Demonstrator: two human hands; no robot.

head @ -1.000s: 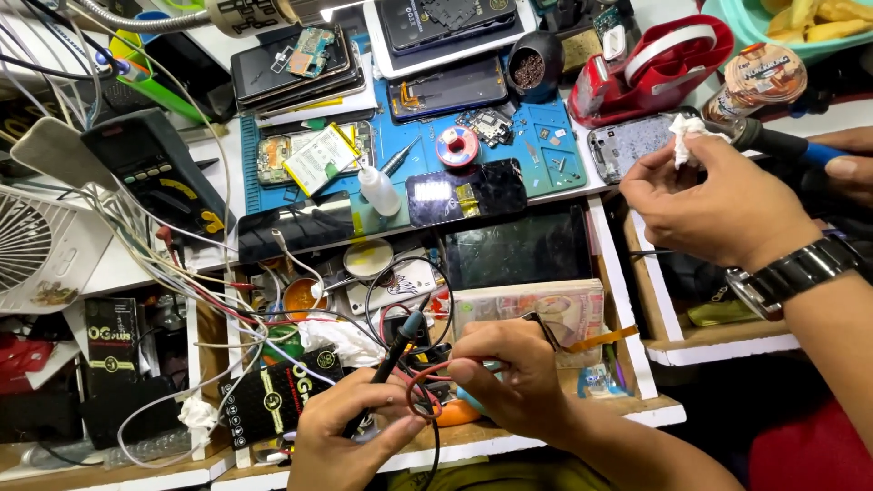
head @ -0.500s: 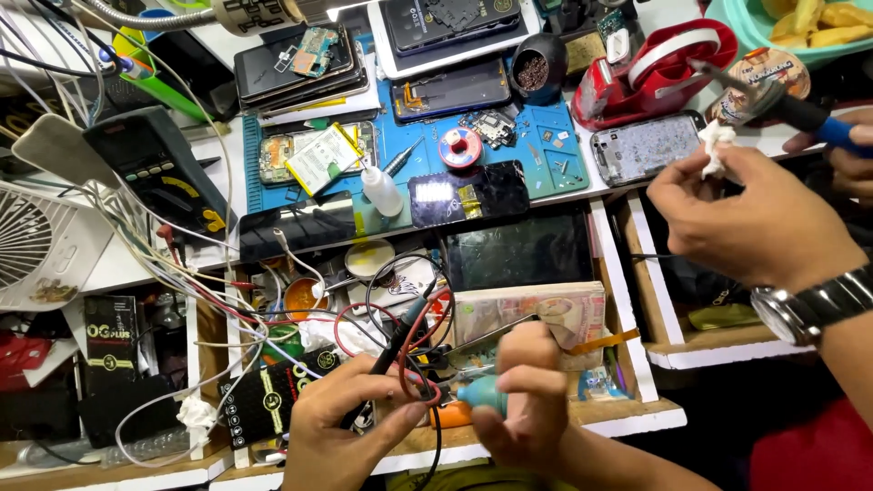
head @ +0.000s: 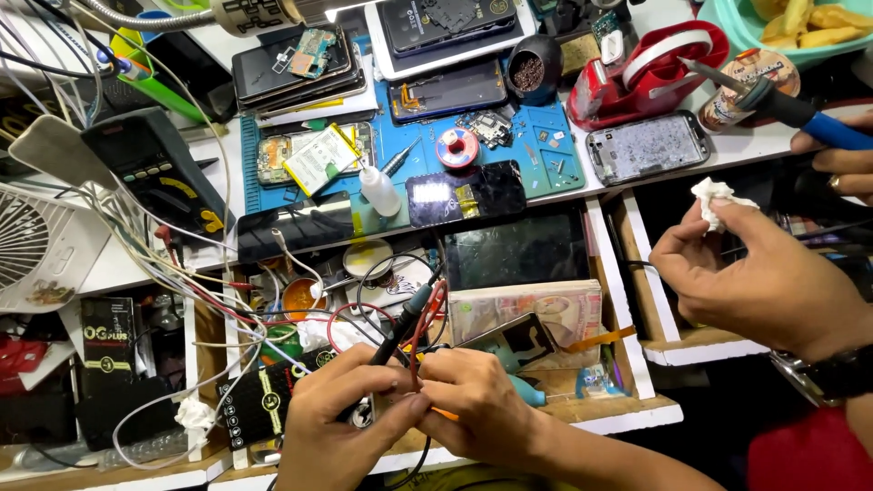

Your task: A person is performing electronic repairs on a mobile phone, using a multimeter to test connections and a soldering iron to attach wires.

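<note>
My left hand (head: 332, 427) is closed around the lower end of a black test probe (head: 402, 325), which points up and away over the open drawer. My right hand (head: 473, 400) sits just to its right. Its fingertips touch the left hand and pinch a thin red probe (head: 429, 314) and its red lead. A teal tool (head: 529, 393) pokes out from under my right hand. Red and black leads (head: 350, 314) loop over the drawer clutter in front of both hands.
At right, another person's hand with a wristwatch (head: 773, 277) pinches a white tissue (head: 714, 195); their other hand (head: 841, 159) holds a blue-handled soldering iron (head: 773, 100). A blue work mat (head: 546, 159) carries phone parts, and a multimeter (head: 155, 173) and small fan (head: 32, 245) stand at left.
My right hand shifted left off the teal tool and now meets the left hand at the probes. The other person's tissue hand dropped down and away from the soldering iron tip.
</note>
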